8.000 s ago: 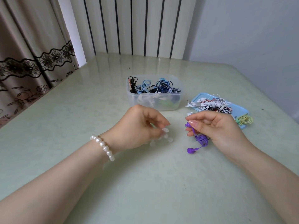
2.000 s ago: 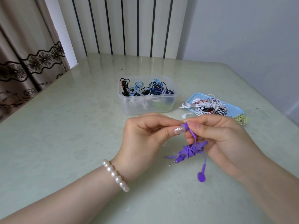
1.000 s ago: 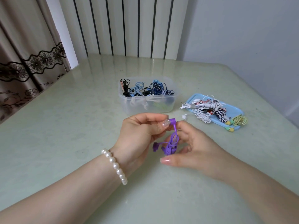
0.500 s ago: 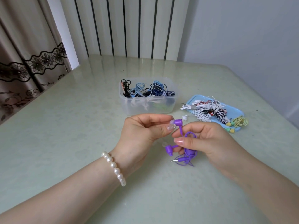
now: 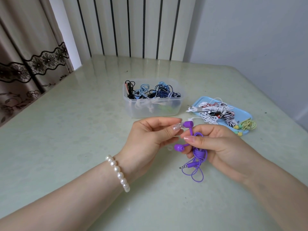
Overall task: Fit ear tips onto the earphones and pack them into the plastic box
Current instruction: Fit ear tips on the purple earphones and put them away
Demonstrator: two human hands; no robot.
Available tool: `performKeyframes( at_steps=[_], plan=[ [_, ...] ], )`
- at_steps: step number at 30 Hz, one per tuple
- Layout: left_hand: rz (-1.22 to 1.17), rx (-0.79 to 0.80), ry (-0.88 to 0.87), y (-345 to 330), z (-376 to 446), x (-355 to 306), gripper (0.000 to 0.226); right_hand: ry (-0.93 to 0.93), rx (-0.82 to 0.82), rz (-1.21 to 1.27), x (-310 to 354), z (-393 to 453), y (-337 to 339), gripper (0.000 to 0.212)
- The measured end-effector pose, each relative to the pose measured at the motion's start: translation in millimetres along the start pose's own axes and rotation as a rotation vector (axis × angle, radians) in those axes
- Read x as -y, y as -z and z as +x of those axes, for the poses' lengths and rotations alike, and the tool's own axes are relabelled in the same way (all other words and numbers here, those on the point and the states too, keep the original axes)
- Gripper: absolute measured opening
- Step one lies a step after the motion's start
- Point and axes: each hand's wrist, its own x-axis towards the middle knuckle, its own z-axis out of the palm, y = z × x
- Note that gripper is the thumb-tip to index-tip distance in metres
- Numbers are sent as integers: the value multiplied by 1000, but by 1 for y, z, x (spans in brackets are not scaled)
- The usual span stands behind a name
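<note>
Our right hand (image 5: 215,147) grips the coiled purple earphones (image 5: 198,152), steadying one bud while our left hand (image 5: 150,135) pinches a clear ear tip (image 5: 179,126) against it.

Looks like a home, prob. living or dining rm: lace-trimmed floral curtain (image 5: 31,67), glossy pale-green table (image 5: 66,130), striped wall panel (image 5: 133,25), plain wall behind.

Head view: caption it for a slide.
Left hand presses a clear ear tip onto purple earphones held by right hand.
</note>
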Motion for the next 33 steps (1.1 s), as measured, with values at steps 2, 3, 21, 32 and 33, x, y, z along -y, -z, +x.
performKeyframes(
  at_steps=[2,3,21,32,33],
  plan=[
    [6,2,9,0,-1,1,25,-14,11,-21,-1,0,0,13],
    [0,8,9,-1,-1,1,27,-16,10,-41,-2,1,0,16],
    [-36,21,-6,-11,-14,1,21,142,-230,-221,-11,7,0,29],
    [-121,-26,42,-11,-12,-4,20,65,-172,-29,-7,9,1,25],
    [-119,-17,42,-11,-12,-4,20,62,-168,-34,-7,8,1,26]
  ],
)
